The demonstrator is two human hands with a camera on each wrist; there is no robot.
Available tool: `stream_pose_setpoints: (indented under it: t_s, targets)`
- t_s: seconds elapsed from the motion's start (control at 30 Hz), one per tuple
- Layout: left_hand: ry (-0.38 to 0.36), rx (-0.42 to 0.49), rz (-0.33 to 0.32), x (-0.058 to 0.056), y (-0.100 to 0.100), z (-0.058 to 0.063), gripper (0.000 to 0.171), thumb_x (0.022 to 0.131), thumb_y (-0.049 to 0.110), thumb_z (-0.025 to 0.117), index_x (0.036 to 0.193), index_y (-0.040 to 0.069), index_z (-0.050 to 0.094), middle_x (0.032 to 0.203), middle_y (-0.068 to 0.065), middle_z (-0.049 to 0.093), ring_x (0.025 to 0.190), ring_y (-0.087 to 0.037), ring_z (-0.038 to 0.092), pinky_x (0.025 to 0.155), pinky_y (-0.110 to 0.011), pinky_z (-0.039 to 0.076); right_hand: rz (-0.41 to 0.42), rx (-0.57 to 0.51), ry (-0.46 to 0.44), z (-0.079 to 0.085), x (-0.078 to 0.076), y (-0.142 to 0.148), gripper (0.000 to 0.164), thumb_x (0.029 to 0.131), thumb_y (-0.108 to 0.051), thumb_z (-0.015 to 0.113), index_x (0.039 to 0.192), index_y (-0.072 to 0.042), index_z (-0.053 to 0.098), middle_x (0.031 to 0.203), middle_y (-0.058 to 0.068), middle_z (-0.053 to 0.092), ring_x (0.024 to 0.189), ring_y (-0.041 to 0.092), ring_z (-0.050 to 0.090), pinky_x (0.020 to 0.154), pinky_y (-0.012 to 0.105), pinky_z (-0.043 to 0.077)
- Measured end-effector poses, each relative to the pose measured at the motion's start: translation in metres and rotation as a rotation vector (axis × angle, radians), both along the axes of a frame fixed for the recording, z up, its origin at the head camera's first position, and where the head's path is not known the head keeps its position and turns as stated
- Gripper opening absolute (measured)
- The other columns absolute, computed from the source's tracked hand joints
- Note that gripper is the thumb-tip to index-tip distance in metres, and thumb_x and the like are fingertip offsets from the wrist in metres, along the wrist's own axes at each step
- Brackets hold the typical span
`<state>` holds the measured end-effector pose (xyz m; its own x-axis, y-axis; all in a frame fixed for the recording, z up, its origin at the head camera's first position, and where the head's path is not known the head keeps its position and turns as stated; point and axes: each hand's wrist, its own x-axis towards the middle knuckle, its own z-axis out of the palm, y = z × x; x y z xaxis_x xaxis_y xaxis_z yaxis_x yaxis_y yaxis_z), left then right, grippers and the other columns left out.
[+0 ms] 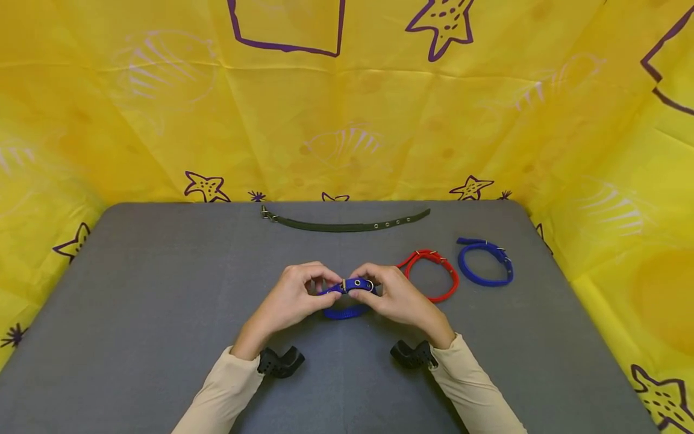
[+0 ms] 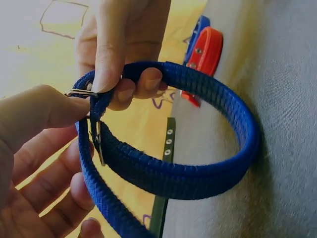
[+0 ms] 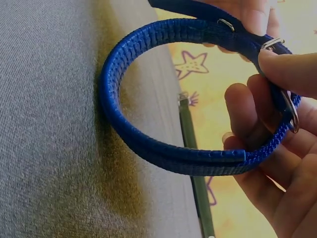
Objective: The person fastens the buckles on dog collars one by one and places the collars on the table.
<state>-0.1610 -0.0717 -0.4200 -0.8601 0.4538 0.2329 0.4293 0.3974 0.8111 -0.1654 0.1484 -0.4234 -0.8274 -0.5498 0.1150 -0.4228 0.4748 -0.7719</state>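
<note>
While L hand (image 1: 295, 295) pinches the blue collar (image 1: 344, 313) beside its buckle (image 1: 343, 286), R hand (image 1: 400, 296) pinches same band on the other side, nr the D-ring (image 1: 371, 286); both grips narrow, thumb vs fingers, collar looped, just below frame ctr. Red collar (image 1: 450, 288) R of ctr, 2nd blue collar (image 1: 484, 281) further R, green collar (image 1: 336, 228) stretched across upper-mid of gray table (image 1: 162, 301)

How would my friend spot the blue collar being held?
Find the grey table, then the left hand and right hand meeting near its middle. Both pinch the blue collar by its metal buckle. It's the only collar in hand; the red collar, green collar and second blue collar lie on the table.
</note>
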Motion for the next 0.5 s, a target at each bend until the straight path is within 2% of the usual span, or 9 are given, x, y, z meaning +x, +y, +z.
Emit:
stream_pose_setpoints:
  t_s: [0.2, 0.33, 0.4, 0.5]
  targets:
    - [0.015, -0.021, 0.013, -0.001, -0.003, 0.001, 0.016, 0.076, 0.016, 0.072, 0.090, 0.023, 0.067, 0.080, 0.009, 0.060, 0.073, -0.007, 0.054, 0.064, -0.022, 0.047, 0.007, -0.041, 0.012, -0.002, -0.001, -0.003, 0.019, 0.086, -0.028, 0.063, 0.104, -0.024, 0.058, 0.091, -0.011, 0.064, 0.079, 0.004, 0.057, 0.067, 0.027, 0.048]
    - [-0.014, -0.039, -0.002, -0.002, -0.004, 0.000, 0.015, 0.078, 0.018, 0.071, 0.091, 0.023, 0.066, 0.081, 0.010, 0.060, 0.072, -0.007, 0.054, 0.064, -0.022, 0.047, -0.001, -0.051, 0.004, 0.011, 0.005, -0.008, 0.021, 0.086, -0.021, 0.064, 0.106, -0.016, 0.058, 0.093, -0.004, 0.065, 0.080, 0.005, 0.058, 0.070, 0.025, 0.047]
    - [-0.030, -0.048, -0.006, -0.002, -0.005, 0.000, 0.014, 0.079, 0.021, 0.071, 0.091, 0.025, 0.065, 0.082, 0.010, 0.060, 0.073, -0.006, 0.054, 0.065, -0.022, 0.047, -0.015, -0.050, -0.006, 0.012, 0.006, -0.009, 0.022, 0.085, -0.017, 0.065, 0.105, -0.013, 0.057, 0.092, -0.001, 0.066, 0.079, 0.007, 0.059, 0.069, 0.026, 0.047]
    - [-0.052, -0.067, -0.007, -0.003, -0.006, -0.001, 0.016, 0.079, 0.026, 0.072, 0.092, 0.027, 0.064, 0.083, 0.012, 0.061, 0.075, -0.005, 0.055, 0.068, -0.023, 0.047, -0.016, -0.067, -0.009, 0.003, 0.003, -0.008, 0.023, 0.084, -0.019, 0.066, 0.104, -0.013, 0.055, 0.091, -0.002, 0.067, 0.079, 0.007, 0.061, 0.067, 0.026, 0.048]
